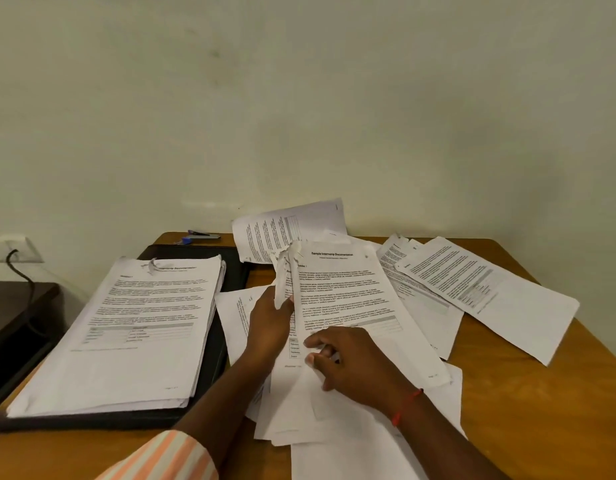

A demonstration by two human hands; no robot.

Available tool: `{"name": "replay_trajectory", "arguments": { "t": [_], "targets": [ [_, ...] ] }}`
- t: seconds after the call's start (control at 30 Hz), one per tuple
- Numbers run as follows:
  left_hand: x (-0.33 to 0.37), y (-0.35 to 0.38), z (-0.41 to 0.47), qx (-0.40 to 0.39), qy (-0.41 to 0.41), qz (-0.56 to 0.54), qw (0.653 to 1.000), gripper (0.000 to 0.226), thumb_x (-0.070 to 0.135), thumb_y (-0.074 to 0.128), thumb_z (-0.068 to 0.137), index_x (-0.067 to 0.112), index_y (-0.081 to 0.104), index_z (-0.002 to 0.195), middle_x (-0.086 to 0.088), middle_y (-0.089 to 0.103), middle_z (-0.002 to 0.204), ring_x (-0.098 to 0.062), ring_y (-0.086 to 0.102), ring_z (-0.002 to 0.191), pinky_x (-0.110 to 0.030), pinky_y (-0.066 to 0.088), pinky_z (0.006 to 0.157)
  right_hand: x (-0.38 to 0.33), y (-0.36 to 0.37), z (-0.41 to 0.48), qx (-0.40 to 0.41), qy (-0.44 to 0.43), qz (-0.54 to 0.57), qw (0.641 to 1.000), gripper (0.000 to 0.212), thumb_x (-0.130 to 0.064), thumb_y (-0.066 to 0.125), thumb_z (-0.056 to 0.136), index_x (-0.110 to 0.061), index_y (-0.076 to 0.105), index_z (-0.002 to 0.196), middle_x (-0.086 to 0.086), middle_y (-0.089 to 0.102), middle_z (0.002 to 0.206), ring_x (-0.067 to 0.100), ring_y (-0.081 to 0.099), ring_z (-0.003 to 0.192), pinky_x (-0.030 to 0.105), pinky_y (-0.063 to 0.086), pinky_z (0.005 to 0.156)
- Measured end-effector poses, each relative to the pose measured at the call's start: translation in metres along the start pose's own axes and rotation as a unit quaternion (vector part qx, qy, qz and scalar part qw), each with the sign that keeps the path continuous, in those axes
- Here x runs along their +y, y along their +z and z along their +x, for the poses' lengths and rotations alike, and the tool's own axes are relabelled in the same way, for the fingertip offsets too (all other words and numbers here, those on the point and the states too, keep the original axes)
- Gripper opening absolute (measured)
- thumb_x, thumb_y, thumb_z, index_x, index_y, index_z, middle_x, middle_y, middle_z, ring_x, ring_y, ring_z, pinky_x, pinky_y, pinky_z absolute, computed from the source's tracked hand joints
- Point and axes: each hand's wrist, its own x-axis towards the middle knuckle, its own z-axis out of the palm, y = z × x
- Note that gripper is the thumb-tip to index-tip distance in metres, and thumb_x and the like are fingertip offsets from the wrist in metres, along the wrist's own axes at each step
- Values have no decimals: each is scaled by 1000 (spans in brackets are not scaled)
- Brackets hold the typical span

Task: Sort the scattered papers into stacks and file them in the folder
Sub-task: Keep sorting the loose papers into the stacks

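1. Nearest in, at the bottom edge: a striped sleeve point(161, 459) on the left arm, beside blank sheets point(351, 459) at the near end of the pile.
2. Up that arm to the left hand point(268, 320): clamped round a torn corner point(284, 271), crumpled and lifted clear of the desk point(524, 410). Parent page unclear.
3. Then the right hand point(351, 365), red thread point(407, 405) at the wrist. Fingers curled over the lower left edge of the top sheet point(344, 292), headed "Sample Internship Documentation". Seemingly pinching it, and resting on the pile beneath.
4. Over on the left, the sorted stack point(126, 323), thick, lying on the open black folder point(92, 422), edges not squared, one top corner curled.
5. Off to the right, loose papers point(490, 296) fanned out, well apart from the folder. One back sheet point(286, 226) leaning up against the wall point(299, 98). Behind the folder, a small blue-and-grey item point(199, 235), perhaps a stapler.
6. First risk, judging from here: tugging that ragged corner and ripping the page further. Weak paper, tight grip.
7. Second: lifting the top sheet and dragging its neighbours along, scattering the pile again.
8. Third: landing a page on the wrong stack. Near-identical layouts, easy to misread.
9. Fourth: closing the folder over so skewed a stack, creasing the overhanging edges.
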Motion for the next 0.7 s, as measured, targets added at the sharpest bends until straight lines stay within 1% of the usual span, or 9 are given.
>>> {"name": "replay_trajectory", "arguments": {
  "t": [0.07,0.17,0.37,0.47,0.5,0.57,0.6,0.63,0.7],
  "targets": [
    [0,0,0,2,0,4,1000,25,38,61,101,30,63,124,10,75,109,-12,76,86,-18,56,59,1,0,0,-3,2,-4,1000,30,-25,71,93,-18,70,122,-7,63,93,9,68,73,26,61,61],
    [0,0,0,-4,-6,0,1000,27,39,61,101,30,62,126,8,75,110,-14,76,88,-20,57,61,1,0,0,-3,1,-12,1000,29,-26,70,94,-19,70,122,-9,62,93,6,67,72,26,62,62],
    [-1,1,0,-3,-2,0,1000,22,36,62,101,31,63,122,9,75,108,-12,76,86,-20,57,61,4,1,1,0,-8,-17,1000,26,-26,71,93,-18,72,118,-9,65,92,6,67,75,28,62,63],
    [1,-2,0,4,10,7,1000,14,30,60,102,33,60,116,8,74,108,-13,76,87,-27,62,66,9,-7,7,52,-22,-71,996,20,-26,70,91,-18,75,109,-11,70,92,4,66,81,24,57,79],
    [3,-4,1,12,20,23,999,12,29,59,103,34,58,114,8,73,109,-13,75,88,-30,63,69,12,-12,9,80,-24,-94,992,16,-25,69,91,-18,75,104,-9,71,90,4,65,82,23,54,81],
    [11,-11,1,32,55,56,996,14,28,56,104,33,55,117,10,70,108,-11,73,90,-34,64,73,20,-22,12,129,-17,-130,983,8,-23,64,89,-18,70,89,-5,69,83,11,63,81,30,51,80],
    [17,-17,3,48,78,73,993,14,27,54,105,30,55,118,11,69,106,-10,72,89,-32,64,71,24,-27,12,145,-4,-142,979,7,-22,61,88,-19,66,84,-3,68,81,14,62,81,34,50,79],
    [25,-23,3,72,106,91,988,12,27,53,105,27,56,117,10,69,102,-10,72,86,-28,62,66,28,-29,13,153,14,-154,976,5,-22,60,87,-19,64,83,-2,67,83,16,61,83,35,50,79],
    [44,-39,3,141,157,134,968,6,24,51,106,20,55,109,10,65,88,-8,67,72,-16,52,51,31,-30,13,151,43,-188,970,5,-22,59,87,-23,61,83,-5,64,85,16,58,84,34,49,76]
  ]
}}
